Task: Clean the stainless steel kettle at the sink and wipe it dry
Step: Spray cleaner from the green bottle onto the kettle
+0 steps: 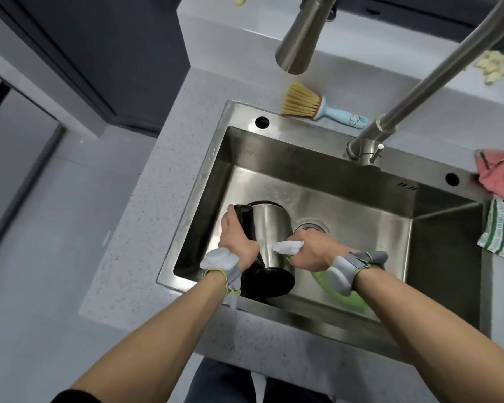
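The stainless steel kettle lies tilted inside the steel sink, its black base toward me and its opening pointing away. My left hand grips the kettle's black handle. My right hand holds a white and green scrubbing pad against the kettle's right side near the base. No water runs from the faucet spout overhead.
A green object lies in the sink under my right wrist. A straw brush with a blue handle rests behind the sink. A pink cloth and a green striped cloth sit on the right counter. The drain is beside the kettle.
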Demonstrator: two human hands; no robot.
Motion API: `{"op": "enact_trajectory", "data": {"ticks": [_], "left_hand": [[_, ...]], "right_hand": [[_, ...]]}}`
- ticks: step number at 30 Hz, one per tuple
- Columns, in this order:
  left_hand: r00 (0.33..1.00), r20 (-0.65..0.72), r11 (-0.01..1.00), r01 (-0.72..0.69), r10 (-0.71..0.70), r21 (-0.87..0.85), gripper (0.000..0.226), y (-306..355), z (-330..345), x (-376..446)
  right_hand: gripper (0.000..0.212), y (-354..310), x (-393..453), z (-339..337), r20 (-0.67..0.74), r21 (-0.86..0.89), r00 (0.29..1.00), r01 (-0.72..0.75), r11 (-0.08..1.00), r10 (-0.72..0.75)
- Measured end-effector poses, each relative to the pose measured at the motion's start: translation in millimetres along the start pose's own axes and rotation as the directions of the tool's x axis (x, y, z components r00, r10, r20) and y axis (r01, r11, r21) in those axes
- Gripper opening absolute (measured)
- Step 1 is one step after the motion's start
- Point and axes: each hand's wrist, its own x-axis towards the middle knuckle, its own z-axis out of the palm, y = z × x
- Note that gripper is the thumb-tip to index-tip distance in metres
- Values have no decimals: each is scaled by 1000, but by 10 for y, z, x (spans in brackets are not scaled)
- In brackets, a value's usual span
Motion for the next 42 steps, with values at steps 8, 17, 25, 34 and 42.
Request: {"op": "enact_trajectory", "data": {"ticks": [8,17,25,34,42], "left_hand": [[983,152,988,-123,107,98,96,93,-197,87],[986,147,993,-90,78,79,93,128,-270,84],[984,163,996,-83,76,31,94,129,-259,80],[974,196,990,-129,117,52,95,170,-288,98],[993,103,988,-74,60,135,95,173,-201,152]], "right_hand": [[6,-94,19,-128,48,-41,999,7,999,-5],[11,-119,225,-289,30,-90,999,-39,995,42],[28,-143,447,-380,-8,-120,998,-62,991,62],[18,-141,581,-485,-2,-142,998,-67,988,67],[30,-211,327,-363,30,-160,1000,8,987,-4]]}}
